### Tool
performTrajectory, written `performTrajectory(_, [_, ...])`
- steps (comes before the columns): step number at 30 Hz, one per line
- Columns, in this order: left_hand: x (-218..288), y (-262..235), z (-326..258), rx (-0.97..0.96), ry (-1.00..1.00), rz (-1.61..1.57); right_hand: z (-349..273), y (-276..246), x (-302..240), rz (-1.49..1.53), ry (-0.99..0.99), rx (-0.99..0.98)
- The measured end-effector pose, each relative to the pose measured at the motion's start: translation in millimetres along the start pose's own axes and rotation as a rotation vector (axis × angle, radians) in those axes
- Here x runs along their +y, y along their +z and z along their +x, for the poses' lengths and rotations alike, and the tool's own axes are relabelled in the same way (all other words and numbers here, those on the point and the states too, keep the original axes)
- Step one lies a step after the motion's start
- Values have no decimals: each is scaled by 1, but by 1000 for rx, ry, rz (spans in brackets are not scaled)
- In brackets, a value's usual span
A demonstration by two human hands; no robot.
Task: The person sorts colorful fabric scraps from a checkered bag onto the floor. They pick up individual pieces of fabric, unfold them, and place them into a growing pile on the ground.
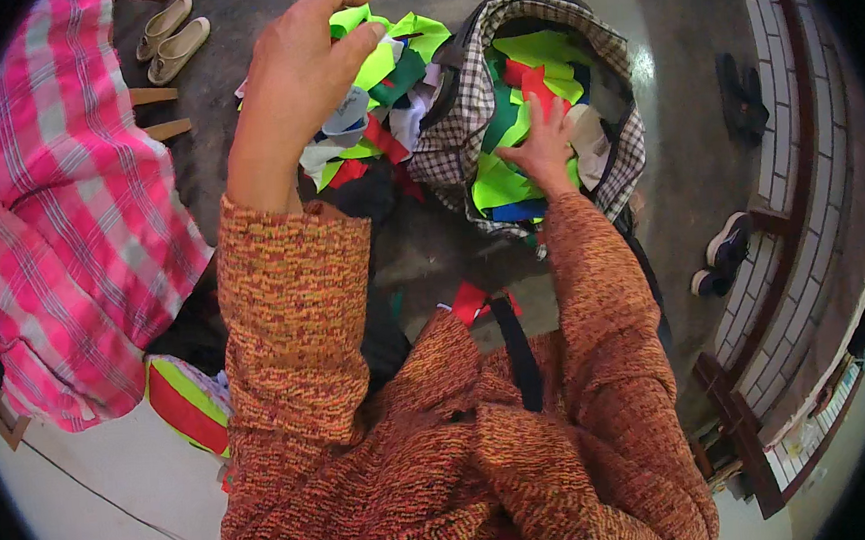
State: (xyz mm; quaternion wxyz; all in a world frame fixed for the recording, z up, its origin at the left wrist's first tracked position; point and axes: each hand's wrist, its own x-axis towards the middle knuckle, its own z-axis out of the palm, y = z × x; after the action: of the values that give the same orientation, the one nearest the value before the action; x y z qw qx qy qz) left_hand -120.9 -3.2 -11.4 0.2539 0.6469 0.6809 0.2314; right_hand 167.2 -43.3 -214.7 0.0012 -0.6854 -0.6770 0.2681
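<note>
Left hand (303,68) raised, fingers curled round a bunch of fabric scraps (378,68) (neon green, red, white) w/ more piled on the floor beneath, right hand (544,142) flat, fingers spread, pressing into scraps inside the checked bag (462,117) just beside, pink plaid cloth (68,225) off to the left.

Bundle of fabric scraps (380,93), neon green, red, white and dark, is hanging crumpled above the floor. Checkered bag (462,117) is standing open just beside it, brimming with similar scraps (517,114).
</note>
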Motion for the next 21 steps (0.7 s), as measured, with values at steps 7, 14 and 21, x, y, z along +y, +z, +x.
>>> performTrajectory(7, [20, 7, -4, 57, 90, 48, 15, 58, -15, -589, -232, -180])
performTrajectory(14, [19, 9, -3, 92, 157, 23, 23, 24, 36, 38, -331, -16])
performTrajectory(21, [37, 0, -12, 113, 229, -151, -18, -90, 57, 348, -63, 0])
